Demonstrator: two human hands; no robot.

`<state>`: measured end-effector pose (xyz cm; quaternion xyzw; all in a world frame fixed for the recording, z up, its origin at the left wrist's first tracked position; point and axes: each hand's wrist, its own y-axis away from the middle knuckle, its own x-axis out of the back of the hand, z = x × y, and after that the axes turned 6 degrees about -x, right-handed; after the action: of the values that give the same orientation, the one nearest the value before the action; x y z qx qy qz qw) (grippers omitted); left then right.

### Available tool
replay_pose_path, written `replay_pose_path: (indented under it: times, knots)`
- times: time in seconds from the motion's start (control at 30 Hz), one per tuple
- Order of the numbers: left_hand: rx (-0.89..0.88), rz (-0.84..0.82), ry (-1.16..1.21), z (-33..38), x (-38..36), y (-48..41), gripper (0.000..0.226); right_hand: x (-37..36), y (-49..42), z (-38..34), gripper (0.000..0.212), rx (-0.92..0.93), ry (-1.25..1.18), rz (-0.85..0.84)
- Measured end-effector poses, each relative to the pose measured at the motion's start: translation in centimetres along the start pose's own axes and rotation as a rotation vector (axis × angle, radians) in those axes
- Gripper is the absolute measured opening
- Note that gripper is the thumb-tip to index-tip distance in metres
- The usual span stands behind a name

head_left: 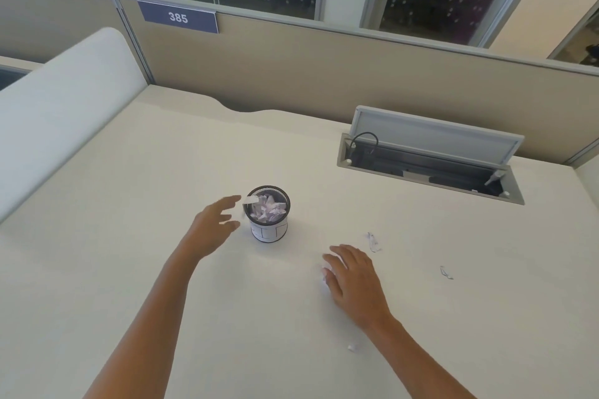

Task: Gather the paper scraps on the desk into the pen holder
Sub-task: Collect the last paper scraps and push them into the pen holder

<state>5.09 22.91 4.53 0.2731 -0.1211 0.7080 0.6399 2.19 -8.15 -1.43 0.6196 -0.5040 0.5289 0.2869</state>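
On the head camera, your left hand [216,223] hovers just beside the left wall of the pen holder [269,230]. Its fingers are spread and loose and grip nothing. A white strip [251,200] lies across the holder's left rim at your fingertips; I cannot tell whether you touch it. This looks like a drop-off, with the hand placed to feed the strip in.

The holder is a small round cup of black wire mesh with a white paper band around its lower wall. It stands mid-desk, well apart from the far edge, and is heaped near its rim with crumpled pale scraps.

Your right hand [355,280] lies low on the desk [129,269], fingers nearly straight, their tips over a crumpled scrap [324,276], probably to rake it in. No pinch shows.

Three scraps lie loose:
- a thin curled scrap [373,241] just beyond the right hand
- another scrap [446,272] toward the right edge
- a small scrap [353,347] toward the near edge, by your forearm

The desk is smooth, matte white. An open cable hatch [431,168] is set into its far right part.
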Motion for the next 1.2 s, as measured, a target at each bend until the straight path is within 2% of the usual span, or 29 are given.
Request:
replay_pose_path:
  times: [0.1, 0.23, 0.3, 0.43, 0.53, 0.6, 0.67, 0.77, 0.83, 0.93, 1.0, 1.07, 1.2]
  knots:
    - [0.015, 0.032, 0.031, 0.2, -0.8, -0.5, 0.043, 0.0, -0.1, -0.1, 0.023, -0.074, -0.047, 0.004]
    - [0.019, 0.137, 0.106, 0.6, -1.3, -1.2, 0.019, -0.4, 0.7, 0.1, 0.026, -0.080, -0.082, -0.075]
    - [-0.001, 0.167, 0.112, 0.7, -1.3, -1.3, 0.025, -0.6, 1.5, 0.4, 0.023, -0.032, -0.067, -0.107]
    - [0.001, 0.216, 0.082, 0.7, -1.0, -0.9, 0.021, -0.4, 3.7, 1.6, 0.019, -0.012, -0.049, -0.099]
    - [-0.011, 0.418, 0.054, 1.2, -0.4, 0.6, 0.020, 0.2, 4.6, 2.8, 0.019, -0.057, -0.040, -0.088]
    - [-0.112, 0.597, -0.035, 2.5, -0.8, 2.7, 0.018, 1.0, 4.5, 3.9, 0.022, -0.110, -0.043, -0.057]
    - [-0.255, 0.670, -0.044, 4.1, -2.2, 5.2, 0.018, 2.0, 4.0, 5.1, 0.028, -0.196, -0.084, -0.014]
    - [-0.447, 0.543, -0.011, 5.9, -6.4, 8.1, 0.033, 3.3, 3.4, 7.0, 0.031, -0.392, -0.149, 0.090]
    - [-0.495, 0.390, -0.054, 6.4, -9.7, 9.2, 0.032, 4.1, 3.3, 8.4, 0.030, -0.526, -0.122, 0.151]
    - [-0.463, 0.145, -0.252, 6.1, -14.2, 9.2, 0.026, 5.1, 3.5, 10.6, 0.034, -0.737, -0.044, 0.138]
    - [-0.417, 0.048, -0.384, 5.8, -16.2, 8.0, 0.027, 5.6, 3.7, 11.5, 0.039, -0.862, -0.031, 0.085]
    - [-0.367, -0.021, -0.466, 5.5, -17.3, 6.5, 0.031, 5.9, 3.7, 12.1, 0.042, -0.908, -0.047, 0.043]
    - [-0.315, -0.114, -0.514, 5.6, -18.2, 4.1, 0.033, 5.3, 3.4, 11.6, 0.046, -0.879, -0.115, -0.021]
